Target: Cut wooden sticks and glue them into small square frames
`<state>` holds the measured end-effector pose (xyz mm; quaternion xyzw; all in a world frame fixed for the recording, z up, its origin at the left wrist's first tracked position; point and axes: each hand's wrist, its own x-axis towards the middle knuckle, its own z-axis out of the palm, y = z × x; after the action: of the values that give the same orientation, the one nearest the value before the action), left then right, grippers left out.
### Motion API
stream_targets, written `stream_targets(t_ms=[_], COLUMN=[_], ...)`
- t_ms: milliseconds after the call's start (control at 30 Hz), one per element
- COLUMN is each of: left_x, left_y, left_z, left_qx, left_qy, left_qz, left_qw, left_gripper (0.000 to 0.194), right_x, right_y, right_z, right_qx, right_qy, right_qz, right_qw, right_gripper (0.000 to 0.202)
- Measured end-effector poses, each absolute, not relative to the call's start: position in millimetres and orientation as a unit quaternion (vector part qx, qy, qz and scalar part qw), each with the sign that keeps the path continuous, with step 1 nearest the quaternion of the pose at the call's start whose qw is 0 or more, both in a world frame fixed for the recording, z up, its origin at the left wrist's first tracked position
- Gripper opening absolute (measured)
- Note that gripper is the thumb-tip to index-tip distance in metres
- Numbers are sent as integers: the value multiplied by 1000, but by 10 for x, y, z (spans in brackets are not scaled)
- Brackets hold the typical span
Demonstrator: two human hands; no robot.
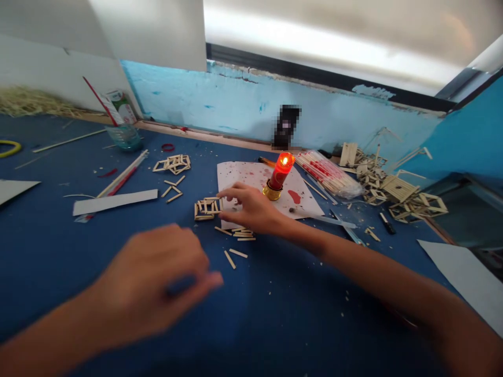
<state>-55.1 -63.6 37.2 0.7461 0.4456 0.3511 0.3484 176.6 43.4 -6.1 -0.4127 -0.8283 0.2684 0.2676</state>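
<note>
A small open frame of short wooden sticks (208, 208) lies on the blue tabletop, beside the sheet of stained white paper (231, 173). My right hand (251, 207) reaches in from the right, its index finger and thumb at the two corners of the frame's right end. Blurred and raised over the table, my left hand (157, 277) has its fingers curled down and hidden, the thumb pointing right; nothing shows in it. Loose cut sticks (244, 234) lie just below the right hand. Behind that hand, a lit red candle (281, 174) stands on a gold base on the paper.
Several stick frames (416, 204) are piled at the right, near a bag of sticks (332, 175). More frames (176, 163) lie left of the paper. A white strip (116, 202) and a glass cup (124, 137) are at the left. A blade-like tool (326, 218) crosses the paper.
</note>
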Motion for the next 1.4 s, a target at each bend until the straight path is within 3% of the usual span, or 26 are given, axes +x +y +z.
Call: stream_targets(t_ms=[100,233,300,533,833,1400], left_x=[-833,-962,-920,-874,-908,-897], left_y=[-86,323,369,410,422,411], left_z=[264,72,27,-22,-75,-48], left_qx=[752,738,751,783,767,774], left_qy=[535,565,553,515,515,511], left_qz=[310,234,225,206,212,194], left_qw=[227,285,284,283,319,321], left_gripper=[36,74,80,50,51,52], right_x=[1738,1759,1738,1614,1626,1637], right_y=[562,561,550,580,625,731], right_z=[-115,-126,-118,-97,-98,-124], right_qx=[-421,-411,-405,-418,-402,-320], right_qy=[-818,-822,-828,-840,-852,-873], right_qz=[281,302,301,279,285,290], right_qw=[273,254,243,203,178,227], right_gripper=[37,36,37,37,34,32])
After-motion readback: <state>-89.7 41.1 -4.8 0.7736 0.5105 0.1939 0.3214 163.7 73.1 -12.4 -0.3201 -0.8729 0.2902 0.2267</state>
